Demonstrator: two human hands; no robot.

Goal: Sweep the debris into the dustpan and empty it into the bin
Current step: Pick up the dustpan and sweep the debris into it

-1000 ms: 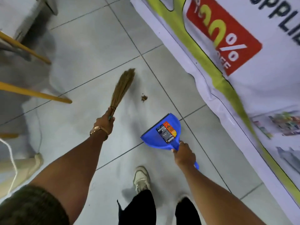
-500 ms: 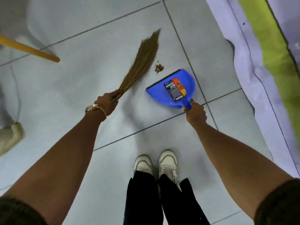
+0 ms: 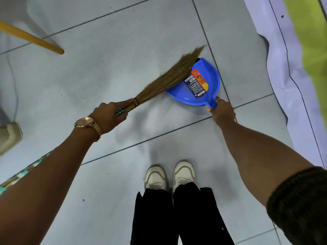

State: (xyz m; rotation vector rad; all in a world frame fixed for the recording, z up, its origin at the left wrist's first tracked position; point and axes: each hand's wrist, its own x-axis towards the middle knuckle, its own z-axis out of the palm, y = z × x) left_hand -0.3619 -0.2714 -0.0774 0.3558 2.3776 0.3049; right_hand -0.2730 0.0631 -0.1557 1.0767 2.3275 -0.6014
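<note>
A blue dustpan (image 3: 212,82) with a black and orange label rests on the grey tiled floor. My right hand (image 3: 222,111) grips its short handle at the near side. My left hand (image 3: 110,115), with a gold watch on the wrist, holds a straw broom (image 3: 169,80) by its bound neck. The broom's bristles lie across the dustpan's left edge and mouth. The brown debris is hidden under the bristles. No bin shows in this view.
A white and lime-green banner (image 3: 283,55) lies on the floor to the right. A yellow wooden stick (image 3: 33,39) reaches in from the upper left. A beige base (image 3: 10,137) sits at the left edge. My white shoes (image 3: 169,175) stand below the dustpan.
The broom has swept right, from left of the debris pile to over the dustpan's mouth. The debris, visible before, is now covered. The view has moved closer to the floor.
</note>
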